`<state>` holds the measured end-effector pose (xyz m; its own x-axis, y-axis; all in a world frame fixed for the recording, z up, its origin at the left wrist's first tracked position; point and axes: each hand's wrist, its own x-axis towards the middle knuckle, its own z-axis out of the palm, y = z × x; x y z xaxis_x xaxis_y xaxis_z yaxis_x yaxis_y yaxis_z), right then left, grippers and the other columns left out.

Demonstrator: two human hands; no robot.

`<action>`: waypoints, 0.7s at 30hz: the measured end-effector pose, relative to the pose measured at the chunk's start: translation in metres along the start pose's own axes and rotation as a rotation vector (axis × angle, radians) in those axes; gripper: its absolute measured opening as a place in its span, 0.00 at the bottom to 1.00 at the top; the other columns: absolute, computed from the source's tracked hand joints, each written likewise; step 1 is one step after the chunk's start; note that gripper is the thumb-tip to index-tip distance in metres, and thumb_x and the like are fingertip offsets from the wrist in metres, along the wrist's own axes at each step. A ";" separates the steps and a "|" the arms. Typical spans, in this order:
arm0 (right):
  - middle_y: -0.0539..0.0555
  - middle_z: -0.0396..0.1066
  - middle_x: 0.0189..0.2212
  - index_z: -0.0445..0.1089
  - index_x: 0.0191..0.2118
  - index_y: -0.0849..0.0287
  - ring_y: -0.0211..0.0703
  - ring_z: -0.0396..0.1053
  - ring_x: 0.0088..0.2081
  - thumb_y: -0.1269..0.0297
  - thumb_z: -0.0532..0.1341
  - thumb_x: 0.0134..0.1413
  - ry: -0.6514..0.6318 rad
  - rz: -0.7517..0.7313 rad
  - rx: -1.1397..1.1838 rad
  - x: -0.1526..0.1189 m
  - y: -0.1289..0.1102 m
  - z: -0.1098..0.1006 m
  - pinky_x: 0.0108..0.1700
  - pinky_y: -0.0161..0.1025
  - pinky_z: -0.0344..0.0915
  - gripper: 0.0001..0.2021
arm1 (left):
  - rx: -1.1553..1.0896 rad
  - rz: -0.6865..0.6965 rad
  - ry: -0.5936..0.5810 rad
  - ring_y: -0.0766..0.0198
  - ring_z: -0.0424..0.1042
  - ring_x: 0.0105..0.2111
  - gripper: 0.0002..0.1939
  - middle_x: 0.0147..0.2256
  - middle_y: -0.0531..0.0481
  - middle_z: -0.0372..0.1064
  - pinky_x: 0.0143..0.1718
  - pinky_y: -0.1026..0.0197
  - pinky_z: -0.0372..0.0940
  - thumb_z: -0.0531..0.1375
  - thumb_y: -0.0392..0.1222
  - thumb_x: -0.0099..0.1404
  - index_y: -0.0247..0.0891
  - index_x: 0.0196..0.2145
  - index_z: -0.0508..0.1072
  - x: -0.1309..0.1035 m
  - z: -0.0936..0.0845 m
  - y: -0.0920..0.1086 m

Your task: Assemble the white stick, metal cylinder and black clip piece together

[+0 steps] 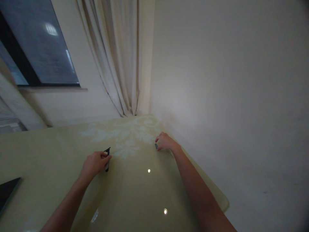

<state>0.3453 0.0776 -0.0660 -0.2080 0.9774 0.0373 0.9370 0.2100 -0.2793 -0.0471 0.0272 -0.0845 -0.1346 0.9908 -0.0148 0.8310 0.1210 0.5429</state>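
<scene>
The bench (130, 196) is glossy and pale yellow-green, with a whitish floral pattern (125, 145) toward its far corner and small bright reflections nearer the person. A plain wall (229, 96) rises along its right side. Beyond the far edge hang a pale curtain (120, 58) and, at upper left, a dark-framed window (45, 42); another curtain (16, 100) drops at the far left.

The left hand (95, 163) is closed around a dark, T-headed tool (107, 166), its head up and away from the person, just left of the pattern. The right hand (165, 141) pinches a small dark piece (156, 146) between thumb and fingers, right of the pattern and near the bench's right edge, so the wall leaves it little room on that side.

Bare surface lies between the hands and runs back toward the person. More is open left of the left hand, as far as a dark flat object (8, 191) cut off by the view's left border. The bench's near right corner is rounded.
</scene>
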 end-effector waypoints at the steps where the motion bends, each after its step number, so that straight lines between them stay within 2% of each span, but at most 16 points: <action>1: 0.58 0.76 0.49 0.86 0.42 0.51 0.52 0.72 0.50 0.66 0.83 0.29 0.001 -0.004 -0.002 0.001 0.000 0.002 0.50 0.39 0.67 0.26 | 0.008 -0.001 -0.004 0.46 0.77 0.29 0.15 0.20 0.45 0.76 0.31 0.56 0.59 0.61 0.55 0.57 0.44 0.20 0.77 0.000 0.001 -0.001; 5: 0.58 0.75 0.49 0.86 0.41 0.51 0.52 0.71 0.51 0.66 0.82 0.31 0.011 -0.019 -0.004 0.003 0.001 0.007 0.52 0.40 0.67 0.23 | 0.027 -0.006 -0.022 0.46 0.79 0.30 0.14 0.23 0.44 0.78 0.32 0.57 0.60 0.62 0.54 0.56 0.44 0.21 0.77 0.002 0.004 -0.004; 12: 0.55 0.77 0.43 0.86 0.35 0.50 0.50 0.72 0.46 0.68 0.81 0.31 0.025 -0.011 0.008 0.006 0.001 0.010 0.48 0.39 0.67 0.18 | 0.054 -0.017 -0.042 0.44 0.80 0.33 0.13 0.24 0.44 0.79 0.33 0.57 0.61 0.63 0.54 0.56 0.43 0.25 0.79 0.004 0.007 -0.005; 17: 0.56 0.78 0.40 0.85 0.32 0.54 0.50 0.73 0.44 0.70 0.80 0.31 0.026 -0.023 0.006 0.004 0.000 0.008 0.45 0.39 0.68 0.15 | 0.073 -0.026 -0.042 0.46 0.80 0.33 0.12 0.24 0.46 0.79 0.32 0.57 0.61 0.63 0.53 0.56 0.44 0.25 0.78 0.003 0.010 -0.004; 21: 0.57 0.77 0.39 0.83 0.31 0.57 0.51 0.73 0.44 0.74 0.79 0.34 0.035 -0.069 0.018 0.002 -0.009 0.003 0.47 0.41 0.68 0.13 | 0.080 -0.020 -0.046 0.45 0.80 0.35 0.13 0.25 0.45 0.80 0.32 0.57 0.62 0.64 0.55 0.57 0.43 0.26 0.77 0.002 0.006 -0.003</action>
<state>0.3354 0.0775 -0.0664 -0.2615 0.9609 0.0907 0.9154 0.2767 -0.2924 -0.0467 0.0292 -0.0917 -0.1278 0.9897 -0.0647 0.8691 0.1432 0.4734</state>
